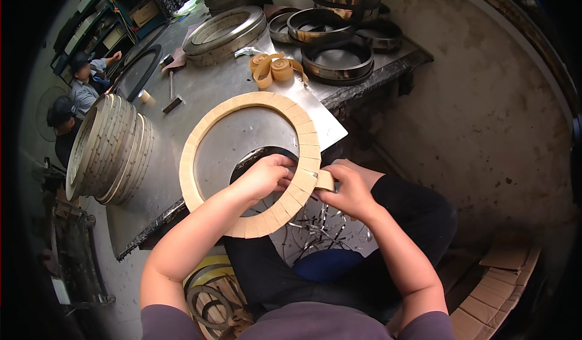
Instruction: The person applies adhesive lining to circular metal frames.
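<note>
A large ring [190,152] wrapped in overlapping tan paper tape leans over the metal table's near edge. My left hand [265,178] reaches into its opening, fingers curled against the inner edge at the right side; the fingertips are partly hidden behind the band. Just outside that same side, my right hand [350,189] is closed on a folded length of tan paper tape [325,180] that meets the ring's outer edge. Further back on the table lie loose coils of tan paper tape [281,69].
On the metal table [173,124] stand stacked rings [112,149] at left, metal rings [224,33] behind, dark round rings [337,61] at back right and a hammer [172,102]. Metal strips [318,228] lie below; cardboard [494,291] is at lower right. Two people [85,91] are at far left.
</note>
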`<state>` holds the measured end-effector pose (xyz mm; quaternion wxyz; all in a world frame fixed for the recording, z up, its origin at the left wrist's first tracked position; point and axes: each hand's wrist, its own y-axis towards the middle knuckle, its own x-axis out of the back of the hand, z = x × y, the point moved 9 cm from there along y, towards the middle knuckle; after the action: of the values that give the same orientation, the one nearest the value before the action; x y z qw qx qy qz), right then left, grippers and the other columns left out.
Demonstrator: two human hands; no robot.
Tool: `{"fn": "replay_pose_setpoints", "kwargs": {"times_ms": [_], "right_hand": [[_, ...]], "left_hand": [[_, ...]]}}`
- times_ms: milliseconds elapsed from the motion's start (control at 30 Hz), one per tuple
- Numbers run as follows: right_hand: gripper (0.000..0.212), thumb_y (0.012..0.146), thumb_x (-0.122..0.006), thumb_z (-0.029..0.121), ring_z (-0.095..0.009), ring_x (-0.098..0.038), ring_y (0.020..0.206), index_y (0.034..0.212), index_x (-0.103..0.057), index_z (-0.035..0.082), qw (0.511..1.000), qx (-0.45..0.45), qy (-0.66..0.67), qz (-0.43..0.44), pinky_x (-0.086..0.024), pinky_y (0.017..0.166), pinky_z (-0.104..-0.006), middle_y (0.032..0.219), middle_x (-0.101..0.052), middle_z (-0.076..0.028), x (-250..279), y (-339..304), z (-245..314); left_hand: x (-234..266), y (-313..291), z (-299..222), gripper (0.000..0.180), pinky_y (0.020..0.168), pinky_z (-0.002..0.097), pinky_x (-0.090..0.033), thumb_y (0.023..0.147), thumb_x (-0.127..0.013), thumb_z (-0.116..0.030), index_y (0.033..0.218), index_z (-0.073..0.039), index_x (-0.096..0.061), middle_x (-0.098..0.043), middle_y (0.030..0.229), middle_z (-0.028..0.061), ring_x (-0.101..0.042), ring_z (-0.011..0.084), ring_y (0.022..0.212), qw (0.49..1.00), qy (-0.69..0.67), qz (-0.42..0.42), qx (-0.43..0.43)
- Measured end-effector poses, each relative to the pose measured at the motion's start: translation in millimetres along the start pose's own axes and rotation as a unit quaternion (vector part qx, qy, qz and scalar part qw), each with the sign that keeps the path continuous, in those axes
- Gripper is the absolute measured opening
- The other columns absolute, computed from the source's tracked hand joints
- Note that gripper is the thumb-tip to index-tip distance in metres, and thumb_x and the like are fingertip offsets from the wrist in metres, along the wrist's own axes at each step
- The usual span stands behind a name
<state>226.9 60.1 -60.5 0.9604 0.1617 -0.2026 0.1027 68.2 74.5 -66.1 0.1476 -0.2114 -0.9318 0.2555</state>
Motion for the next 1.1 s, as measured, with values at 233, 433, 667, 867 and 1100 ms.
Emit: {"fn": "replay_pose_setpoints", "kwargs": {"times_ms": [233, 433, 667, 867, 1100], "right_hand": [[0.033, 0.06, -0.075, 0.016, -0.029, -0.061, 0.098, 0.089, -0.066, 0.003, 0.977, 0.2, -0.056, -0.052, -0.05, 0.081, -0.0388, 0.086, -0.066, -0.012, 30, 33, 94], [0.027, 0.063, -0.073, 0.017, -0.034, -0.057, 0.111, 0.084, -0.064, 0.002, 0.954, 0.262, -0.134, -0.055, -0.043, 0.095, -0.0452, 0.095, -0.066, -0.011, -13, 45, 99], [0.033, 0.075, -0.064, 0.006, -0.019, -0.059, 0.098, 0.106, -0.058, -0.002, 0.972, -0.104, 0.208, -0.027, -0.047, 0.088, -0.0318, 0.103, -0.063, -0.015, -5, 11, -32], [0.05, 0.074, -0.077, 0.013, -0.014, -0.059, 0.104, 0.118, -0.059, -0.004, 0.948, -0.051, 0.277, 0.151, -0.046, 0.093, -0.0308, 0.114, -0.065, -0.009, -55, 35, -14], [0.05, 0.074, -0.075, 0.006, -0.01, -0.058, 0.092, 0.119, -0.059, -0.005, 0.938, -0.103, 0.271, 0.189, -0.047, 0.084, -0.0248, 0.102, -0.066, -0.004, -25, 13, -7]], "left_hand": [[-1, -29, -15, 0.065, 0.093, 0.0354, -0.045, 0.095, -0.044, -0.058, 0.13, -0.003, -0.046, -0.058, 0.116, 0.0083, -0.056, 0.0169, 0.106, 0.979, -0.186, 0.061, -0.061], [1, -27, -11, 0.054, 0.093, 0.0388, -0.044, 0.09, -0.058, -0.047, 0.127, -0.008, -0.047, -0.057, 0.117, 0.0081, -0.056, 0.0173, 0.106, 0.981, -0.177, 0.028, -0.068], [17, -1, 22, 0.035, 0.096, 0.0447, -0.045, 0.091, -0.04, -0.022, 0.112, 0.001, -0.056, -0.061, 0.113, 0.0166, -0.06, 0.0279, 0.106, 0.971, -0.232, -0.048, 0.016], [1, 36, 42, 0.024, 0.07, 0.0358, -0.053, 0.087, -0.052, -0.01, 0.101, 0.003, -0.066, -0.068, 0.089, 0.0139, -0.066, 0.0221, 0.076, 0.991, -0.09, -0.081, 0.049], [102, -60, -51, 0.027, 0.077, 0.0357, -0.052, 0.086, -0.062, -0.012, 0.109, 0.001, -0.06, -0.066, 0.094, 0.0145, -0.065, 0.0255, 0.088, 0.84, 0.271, -0.38, -0.278]]}}
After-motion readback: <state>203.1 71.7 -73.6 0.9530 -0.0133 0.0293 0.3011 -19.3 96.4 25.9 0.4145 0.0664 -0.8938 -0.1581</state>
